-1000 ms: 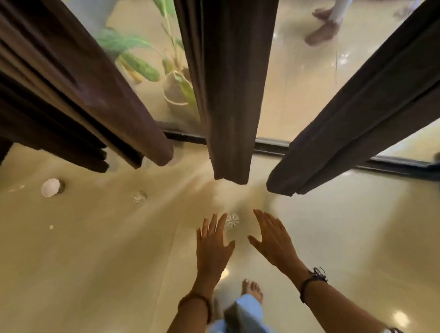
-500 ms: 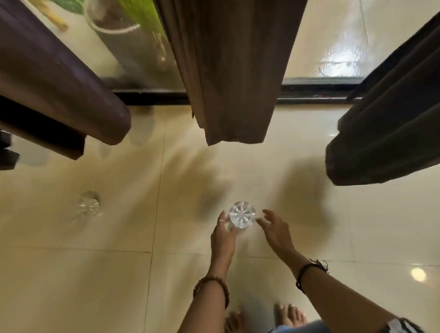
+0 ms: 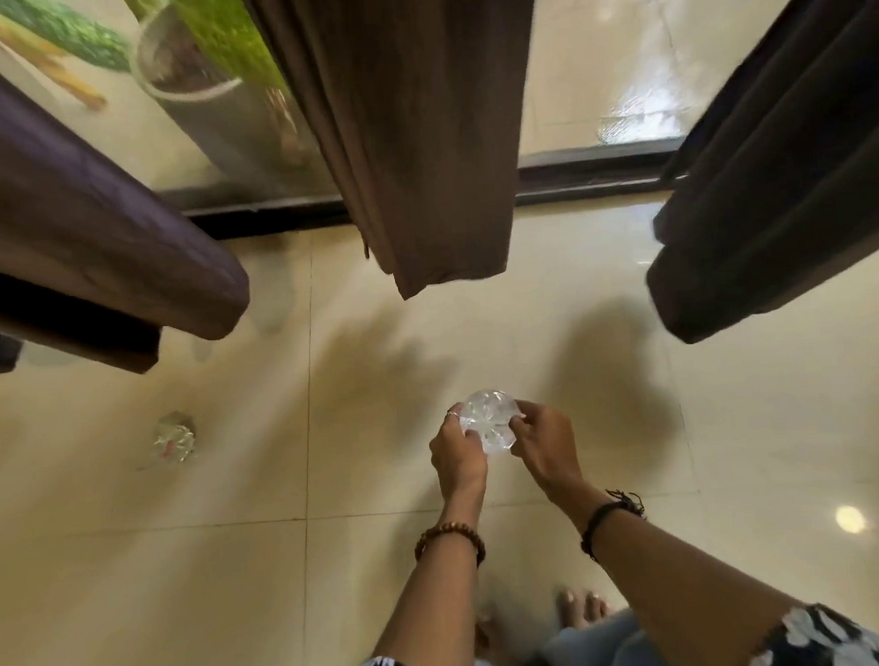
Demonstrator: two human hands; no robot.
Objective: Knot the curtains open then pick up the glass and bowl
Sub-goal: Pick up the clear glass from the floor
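Down at the floor (image 3: 133, 583) we look through the head camera, our only view, and find both our hands meeting over pale glossy tiles. Our left hand (image 3: 458, 460) and right hand (image 3: 545, 447) each curl their fingers around a clear cut-glass piece, the bowl (image 3: 488, 422), holding it between them from either side; its patterned round face points up at us. We cannot tell whether it rests on the floor or is lifted off it. A beaded bracelet (image 3: 450, 538) sits on the left wrist and a dark thread band (image 3: 610, 515) on the right. Well to the left, alone on the tiles, stands the glass (image 3: 175, 440), blurred and hard to make out. Three brown curtains hang with their ends off the floor: the left curtain (image 3: 86, 220) bunched thick, the middle curtain (image 3: 414, 128) just beyond the bowl, and the right curtain (image 3: 778, 183) in dark folds. Behind them a black window frame (image 3: 592, 176) runs along the floor, and through the pane at upper left shows a potted plant (image 3: 195, 69). Our bare toes (image 3: 583, 607) show at the bottom edge, between our forearms, beside pale blue trouser cloth.
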